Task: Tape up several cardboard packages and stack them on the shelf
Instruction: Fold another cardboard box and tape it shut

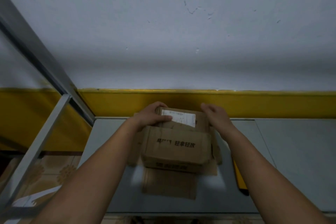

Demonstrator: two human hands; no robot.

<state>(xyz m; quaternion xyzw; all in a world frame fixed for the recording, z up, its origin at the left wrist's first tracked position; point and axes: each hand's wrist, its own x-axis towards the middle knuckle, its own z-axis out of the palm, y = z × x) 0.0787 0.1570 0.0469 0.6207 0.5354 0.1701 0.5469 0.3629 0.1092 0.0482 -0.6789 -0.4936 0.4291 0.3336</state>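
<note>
Hands first: the left hand [152, 116] grips the far left corner of a small box [201, 121], thumb laid across its white label [179, 117]. The right hand [216, 114] is released, fingers straight along the box's right side; whether it touches is unclear. The small box sits on a larger box [176, 147], near the back edge of the shelf [291, 151], on flat cardboard [169, 185]. One risk, I judge: the top box sits toward the far side, so letting go unevenly could tip it against the wall [254, 103] or skew the stack.
</note>
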